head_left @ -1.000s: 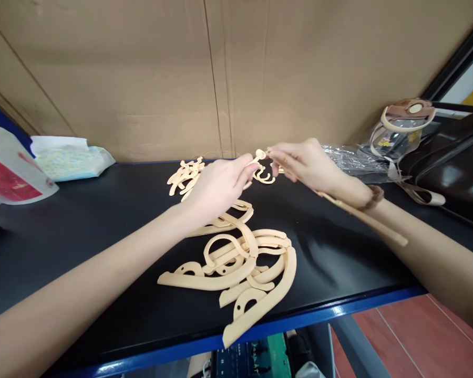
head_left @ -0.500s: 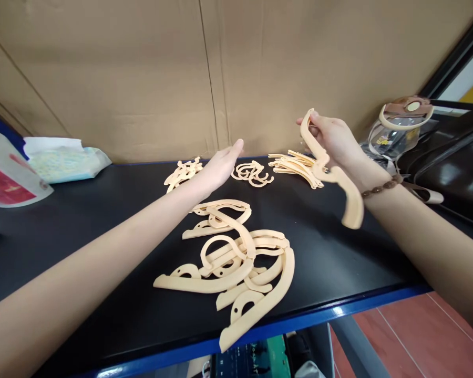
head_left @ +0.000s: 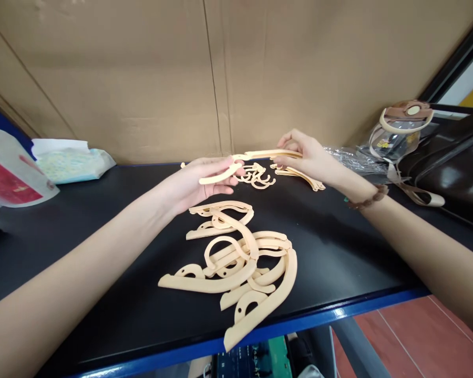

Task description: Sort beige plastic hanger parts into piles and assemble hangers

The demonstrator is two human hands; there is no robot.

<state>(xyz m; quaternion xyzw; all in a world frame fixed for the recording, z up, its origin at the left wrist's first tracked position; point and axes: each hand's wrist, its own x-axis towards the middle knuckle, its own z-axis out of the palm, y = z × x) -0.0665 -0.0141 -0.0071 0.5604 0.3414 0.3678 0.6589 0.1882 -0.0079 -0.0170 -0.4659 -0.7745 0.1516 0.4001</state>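
Note:
My left hand (head_left: 195, 181) and my right hand (head_left: 307, 157) hold one long curved beige plastic piece (head_left: 256, 158) between them, flat above the black tabletop (head_left: 102, 231). The left hand pinches its lower end, the right hand grips its far end. Under the piece lie a small heap of beige hooks (head_left: 258, 176) and a stack of curved arms (head_left: 299, 176). A larger pile of beige hanger parts (head_left: 236, 262) lies nearer to me, close to the blue front edge.
A cardboard wall (head_left: 220, 73) closes the back. White and red plastic bags (head_left: 43, 165) sit at the far left. At the right are crinkled clear film (head_left: 349, 157), a clear bottle with a brown lid (head_left: 402, 128) and a dark bag (head_left: 449, 157).
My right hand brought the curved piece down from upright to level. My left hand, open half a second ago, has closed on its other end.

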